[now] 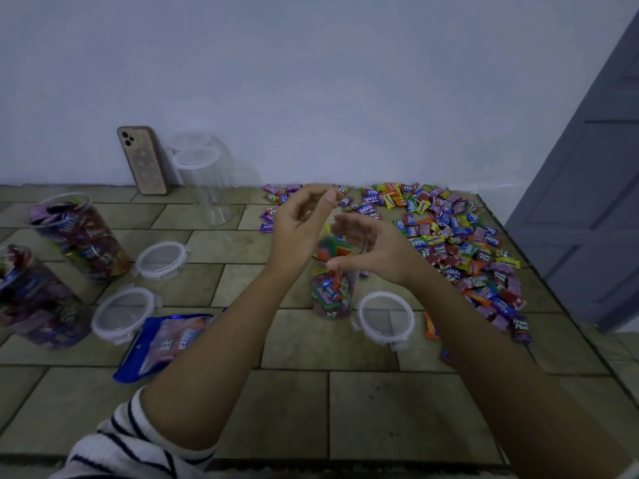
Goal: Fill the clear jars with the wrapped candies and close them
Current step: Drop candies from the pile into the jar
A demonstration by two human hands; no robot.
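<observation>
A clear jar (332, 294), partly filled with wrapped candies, stands open on the tiled floor in the middle of the view. Just above its mouth are both hands, facing each other. My left hand (300, 227) is blurred, with loosely curved fingers and nothing visible in it. My right hand (375, 252) is cupped over the jar's right rim with its fingers nearly straight. A big pile of loose wrapped candies (460, 243) spreads out to the right. The jar's clear lid (385, 319) lies flat at its right foot.
Two candy-filled jars (81, 236) (38, 299) stand without lids at the left, and two lids (162, 259) (123, 312) lie beside them. Empty jars (207, 181) and a phone (143, 160) lean at the wall. A blue candy bag (162, 344) lies near my left forearm. A grey door (587, 202) is on the right.
</observation>
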